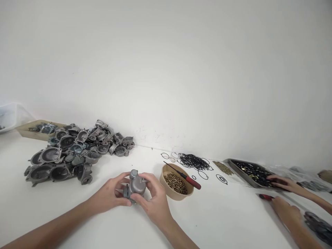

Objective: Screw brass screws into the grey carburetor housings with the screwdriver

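Note:
Both my hands hold one small grey metal part (136,186) just above the white table (220,221). My left hand (111,193) grips it from the left, fingers curled round its lower side. My right hand (155,200) wraps it from the right, thumb and fingers on its rounded cap. A tan bowl (164,180) of small brass screws stands just right of my right hand. A red-handled screwdriver (190,180) lies across the bowl's rim.
A heap of grey metal housings (72,152) lies at the left, with a tan tray (27,129) behind it. Black rubber rings (193,161) lie by the wall. At the right another person's hands (285,193) reach into a grey tray (234,165) of dark parts.

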Demonstrator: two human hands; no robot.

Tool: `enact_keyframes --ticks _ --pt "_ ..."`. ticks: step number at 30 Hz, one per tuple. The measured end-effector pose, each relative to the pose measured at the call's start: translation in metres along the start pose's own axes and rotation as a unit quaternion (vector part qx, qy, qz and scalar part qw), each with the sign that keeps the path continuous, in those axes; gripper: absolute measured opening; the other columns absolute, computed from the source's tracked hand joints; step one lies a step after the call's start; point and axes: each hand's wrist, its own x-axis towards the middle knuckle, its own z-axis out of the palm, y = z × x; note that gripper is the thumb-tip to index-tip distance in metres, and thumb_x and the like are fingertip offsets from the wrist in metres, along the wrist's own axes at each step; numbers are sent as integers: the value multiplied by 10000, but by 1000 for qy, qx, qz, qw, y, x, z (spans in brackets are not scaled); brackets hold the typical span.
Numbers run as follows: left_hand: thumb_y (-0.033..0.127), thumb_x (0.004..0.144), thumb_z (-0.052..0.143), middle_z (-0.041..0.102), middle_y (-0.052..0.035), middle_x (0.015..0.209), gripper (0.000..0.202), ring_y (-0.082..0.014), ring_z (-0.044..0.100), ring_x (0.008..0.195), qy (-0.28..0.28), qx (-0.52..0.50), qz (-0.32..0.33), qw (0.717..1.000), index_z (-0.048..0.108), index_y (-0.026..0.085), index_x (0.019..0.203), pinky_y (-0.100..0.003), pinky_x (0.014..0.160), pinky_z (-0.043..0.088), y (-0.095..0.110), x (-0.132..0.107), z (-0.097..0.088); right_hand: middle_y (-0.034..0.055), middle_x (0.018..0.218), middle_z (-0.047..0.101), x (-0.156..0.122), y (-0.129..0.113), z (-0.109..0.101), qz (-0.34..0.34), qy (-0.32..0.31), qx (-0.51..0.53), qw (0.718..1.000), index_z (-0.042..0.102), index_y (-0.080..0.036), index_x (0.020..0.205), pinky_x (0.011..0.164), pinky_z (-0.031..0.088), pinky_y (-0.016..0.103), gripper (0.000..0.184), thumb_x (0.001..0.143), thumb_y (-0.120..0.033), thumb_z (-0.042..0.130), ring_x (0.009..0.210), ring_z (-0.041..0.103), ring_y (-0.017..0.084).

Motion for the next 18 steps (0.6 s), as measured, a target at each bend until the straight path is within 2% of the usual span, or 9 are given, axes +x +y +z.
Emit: enact_keyframes --ticks 7,10,12,13,15,16,17,18 --pt "217 739 910 686 -171 1400 953 -340 692 1179 8 7 -7 1000 460 221 1579 -423 904 585 0 -2 -2 76 1177 766 -2 2 -1 9 -45 -51 998 766 -282 1172 1024 587 475 457 755 -365 935 1108 730 304" --pt "247 739 916 663 -174 1440 953 -349 676 1220 8 14 -14 1000 462 221 1577 -436 948 579 1 -3 -2 113 1375 722 2 -11 -19 -14 -67 -122 990 764 -305 1272 1120 538 542 557 758 -437 936 1282 678 360" --pt "261 734 916 630 -171 1487 962 -357 658 1262 12 16 -25 999 459 236 1581 -439 973 576 2 -4 -2 112 1553 623 10 -23 -48 -19 -66 -188 980 749 -336 1337 1206 455 619 615 774 -518 914 1429 585 406" --pt "263 730 915 618 -168 1500 970 -355 662 1255 14 18 -33 999 456 245 1585 -438 972 576 3 -5 -3 105 1551 631 14 -29 -66 -18 -56 -213 975 750 -338 1335 1222 433 634 574 813 -542 873 1449 571 407" --pt "264 728 907 629 -162 1478 993 -336 703 1167 15 24 -54 998 439 260 1603 -436 950 579 4 -6 -3 110 1369 749 22 -35 -109 12 -50 -238 970 763 -310 1278 1138 530 573 457 909 -579 748 1344 665 376" --pt "263 728 905 649 -157 1450 1010 -318 724 1098 12 28 -66 997 424 267 1617 -436 940 578 4 -7 -3 107 1344 761 25 -35 -131 54 -29 -254 965 743 -307 1294 1062 583 535 463 939 -600 694 1284 706 361" --pt "263 729 904 669 -150 1421 1028 -298 737 1031 9 33 -75 997 408 274 1629 -437 933 576 4 -7 -3 106 1372 749 28 -32 -152 91 2 -295 951 720 -308 1324 1012 604 525 498 935 -617 678 1260 716 362" --pt "263 730 903 680 -146 1409 1041 -282 739 981 6 39 -81 996 394 282 1638 -437 929 573 4 -8 -3 110 1410 728 29 -27 -171 115 29 -353 928 712 -297 1331 1028 588 542 528 920 -625 670 1265 705 373"
